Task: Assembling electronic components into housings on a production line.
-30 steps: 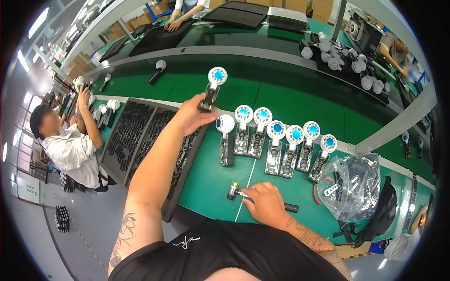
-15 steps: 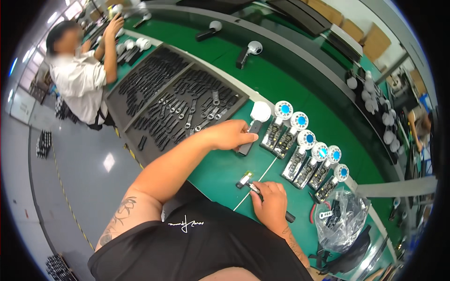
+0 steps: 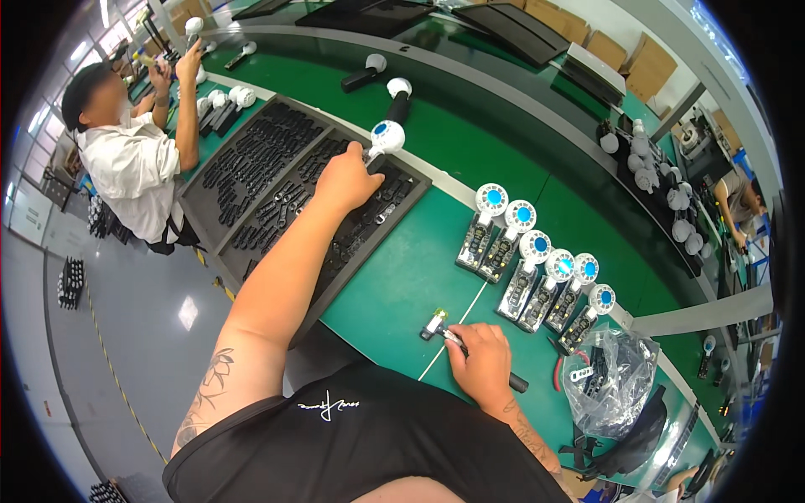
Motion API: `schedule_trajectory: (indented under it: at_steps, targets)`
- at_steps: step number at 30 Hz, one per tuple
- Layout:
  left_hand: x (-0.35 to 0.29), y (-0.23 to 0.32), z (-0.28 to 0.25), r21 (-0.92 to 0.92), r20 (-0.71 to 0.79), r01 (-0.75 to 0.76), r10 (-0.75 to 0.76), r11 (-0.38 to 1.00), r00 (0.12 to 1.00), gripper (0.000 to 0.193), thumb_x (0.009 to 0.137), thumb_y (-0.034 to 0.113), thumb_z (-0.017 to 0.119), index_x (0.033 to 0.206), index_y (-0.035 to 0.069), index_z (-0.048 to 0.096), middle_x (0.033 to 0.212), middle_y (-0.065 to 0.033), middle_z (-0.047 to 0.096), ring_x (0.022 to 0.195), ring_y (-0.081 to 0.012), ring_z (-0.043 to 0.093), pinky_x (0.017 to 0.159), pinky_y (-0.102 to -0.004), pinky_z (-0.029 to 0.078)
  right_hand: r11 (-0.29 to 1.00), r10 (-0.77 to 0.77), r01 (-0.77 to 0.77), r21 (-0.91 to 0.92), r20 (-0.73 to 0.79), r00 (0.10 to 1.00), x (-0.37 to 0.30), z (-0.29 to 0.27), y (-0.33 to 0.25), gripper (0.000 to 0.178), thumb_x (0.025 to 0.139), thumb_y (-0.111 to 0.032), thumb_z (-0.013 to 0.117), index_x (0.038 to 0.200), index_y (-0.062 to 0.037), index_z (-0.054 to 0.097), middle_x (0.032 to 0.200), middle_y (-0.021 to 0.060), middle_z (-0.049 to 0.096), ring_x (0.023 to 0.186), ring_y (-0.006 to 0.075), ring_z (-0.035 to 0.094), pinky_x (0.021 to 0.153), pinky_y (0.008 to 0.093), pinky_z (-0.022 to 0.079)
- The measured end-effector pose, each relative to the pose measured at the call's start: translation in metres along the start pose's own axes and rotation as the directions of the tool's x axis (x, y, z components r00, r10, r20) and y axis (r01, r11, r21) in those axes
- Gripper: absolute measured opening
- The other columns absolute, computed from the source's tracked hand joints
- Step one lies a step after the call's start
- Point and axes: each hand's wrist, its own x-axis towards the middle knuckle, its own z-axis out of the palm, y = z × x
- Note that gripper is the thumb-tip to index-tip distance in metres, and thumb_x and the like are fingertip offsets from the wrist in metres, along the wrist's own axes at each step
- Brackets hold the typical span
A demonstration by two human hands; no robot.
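Observation:
My left hand [image 3: 345, 178] is closed round the handle of a small handheld fan [image 3: 387, 137], held over the far right part of the black tray. The fan's white round head, with a blue centre, tilts up past my fingers. My right hand [image 3: 482, 359] rests on the green bench, wrapped round the shaft of a small hammer [image 3: 435, 324]. Its crosswise head is yellowish on one end and dark on the other, and its black handle end sticks out beyond my palm. To the right stand several fans [image 3: 537, 246] in a row, their handles showing circuit parts.
The divided tray [image 3: 335, 285] of black handle parts lies at left. A clear plastic bag [image 3: 616, 381] and red-handled pliers [image 3: 557, 375] lie at right. Fans with black handles [image 3: 397, 106] lie on the green belt [image 3: 478, 126]. A co-worker [image 3: 126, 159] stands at far left.
My left hand has lifted the fan off the bench and carried it left and away, over the tray, turning its blue centre into view. The right hand has stayed in place with the hammer.

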Motion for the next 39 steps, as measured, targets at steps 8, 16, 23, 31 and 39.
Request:
schedule_trajectory:
  at_steps: [8, 16, 23, 31, 39]
  targets:
    - [0.003, 0.007, 0.007, 0.040, 0.036, 0.022, -0.023, 0.999, 0.999, 0.042, 0.085, 0.018, 0.071, 0.122, 0.002, 0.058, 0.104, -0.0234, 0.076, 0.097, -0.0450, 0.073, 0.084, -0.0521, 0.058, 0.999, -0.008, 0.008, 0.032, -0.001, 1.000, 0.001, 0.003, -0.002, 0.024, 0.087, -0.018, 0.078, 0.110, -0.0124, 0.077, 0.098, 0.0051, 0.069, 0.092, 0.0292, 0.061, 0.085, 0.0391, 0.051]
    - [-0.086, 0.072, -0.049, -0.355, 0.154, -0.507, 0.584, 0.785, 0.797, 0.052, 0.073, 0.009, 0.074, 0.124, 0.010, 0.063, 0.104, -0.0136, 0.076, 0.085, -0.0378, 0.072, 0.075, -0.0433, 0.058, 0.668, 0.289, -0.336, 0.664, 0.185, 0.939, 0.003, -0.012, 0.009, 0.031, 0.094, -0.016, 0.072, 0.122, -0.0031, 0.071, 0.102, 0.0090, 0.071, 0.085, 0.0217, 0.064, 0.079, 0.0305, 0.052]
    - [-0.191, 0.096, -0.029, -0.273, -0.029, -0.942, 0.977, 0.196, 0.212, 0.024, 0.091, 0.016, 0.065, 0.115, 0.016, 0.063, 0.092, -0.0005, 0.063, 0.080, -0.0220, 0.061, 0.070, -0.0353, 0.051, -0.261, 0.232, -0.642, 0.721, 0.692, 0.684, 0.020, -0.054, -0.021, 0.036, 0.100, -0.006, 0.063, 0.132, 0.0095, 0.060, 0.110, 0.0164, 0.073, 0.086, 0.0169, 0.070, 0.076, 0.0260, 0.059]
    - [-0.193, 0.089, -0.041, -0.409, 0.023, -0.889, 0.976, 0.207, 0.217, 0.027, 0.091, 0.015, 0.067, 0.117, 0.012, 0.061, 0.114, -0.0060, 0.066, 0.089, -0.0227, 0.064, 0.074, -0.0367, 0.052, -0.353, 0.129, -0.609, 0.710, 0.682, 0.720, 0.027, -0.053, -0.023, 0.037, 0.099, -0.004, 0.060, 0.134, 0.0077, 0.059, 0.113, 0.0173, 0.071, 0.094, 0.0208, 0.070, 0.080, 0.0307, 0.059]
    - [-0.187, 0.052, -0.033, -0.953, 0.171, -0.088, 0.752, 0.291, 0.637, 0.052, 0.103, 0.014, 0.062, 0.149, 0.000, 0.044, 0.133, -0.0193, 0.061, 0.106, -0.0241, 0.066, 0.085, -0.0395, 0.055, -0.605, 0.050, -0.423, 0.675, 0.562, 0.825, 0.014, -0.028, 0.045, 0.035, 0.105, -0.011, 0.057, 0.137, 0.0041, 0.056, 0.113, 0.0203, 0.068, 0.087, 0.0233, 0.063, 0.072, 0.0320, 0.053]
